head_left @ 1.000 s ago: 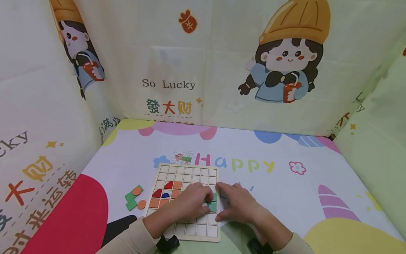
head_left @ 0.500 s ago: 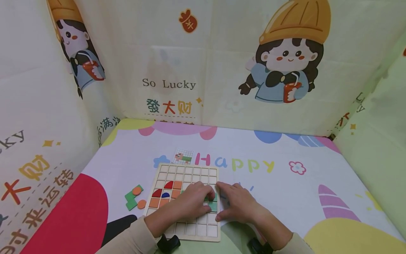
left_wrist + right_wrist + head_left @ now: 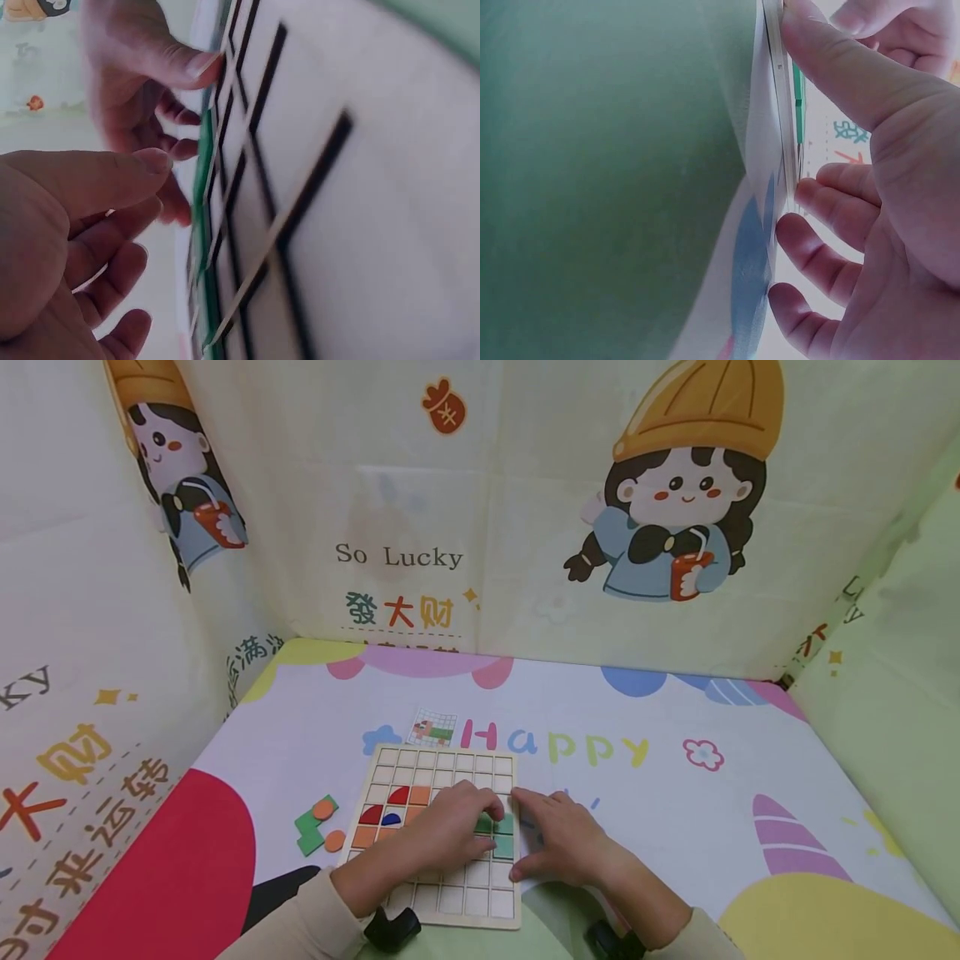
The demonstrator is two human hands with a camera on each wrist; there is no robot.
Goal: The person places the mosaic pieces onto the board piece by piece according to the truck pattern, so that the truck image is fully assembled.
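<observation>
A wooden grid board (image 3: 502, 903) lies on the table, with several coloured pieces set in its cells. My left hand (image 3: 450, 827) is over the board's middle, fingers loosely bent and thumb apart from the index finger. Nothing shows between them in the left wrist view. Just beyond its fingertips sit a darker green tile (image 3: 484, 825) and a lighter green tile (image 3: 503, 847). My right hand (image 3: 564, 839) rests along the board's right edge, thumb and fingers touching the rim. Orange tiles (image 3: 365, 837), red quarter-round pieces (image 3: 371, 814) and a blue half-round piece (image 3: 392, 819) fill cells at left.
Loose green pieces (image 3: 309, 843) and orange discs (image 3: 335, 842) lie on the table left of the board. A small printed pattern card (image 3: 432, 728) lies behind the board's far edge. Patterned cloth walls (image 3: 525, 527) enclose the table at the back and sides.
My left hand has drawn slightly left and up from the green tiles, its thumb and index finger moving apart, and more of the darker green tile shows. My right hand has stayed put.
</observation>
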